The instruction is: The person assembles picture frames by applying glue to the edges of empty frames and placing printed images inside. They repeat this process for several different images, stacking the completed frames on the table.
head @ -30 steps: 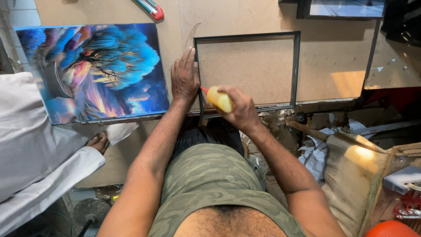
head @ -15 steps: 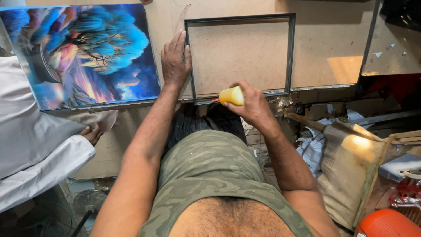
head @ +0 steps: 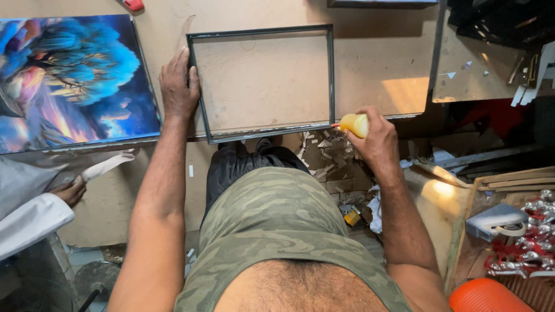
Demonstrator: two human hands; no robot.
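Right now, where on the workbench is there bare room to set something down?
Bare board right of the frame, up to the bench's cut corner. Narrower strip between painting and left hand. Crowded: floor scraps beneath the right hand.

The painting (head: 72, 81) left of the frame (head: 263, 81) is cut by the picture's edge. The right hand (head: 378, 141) hides most of the bottle (head: 352, 124); its tip is too small to tell.

A blue and orange tree painting (head: 72, 81) lies on the plywood workbench (head: 381, 63) at the left. A white-sleeved co-worker's hand (head: 69, 190) rests below it. A tape dispenser (head: 498, 221) and an orange ribbed object (head: 483, 296) sit lower right, with wood scraps (head: 326, 159) on the floor.
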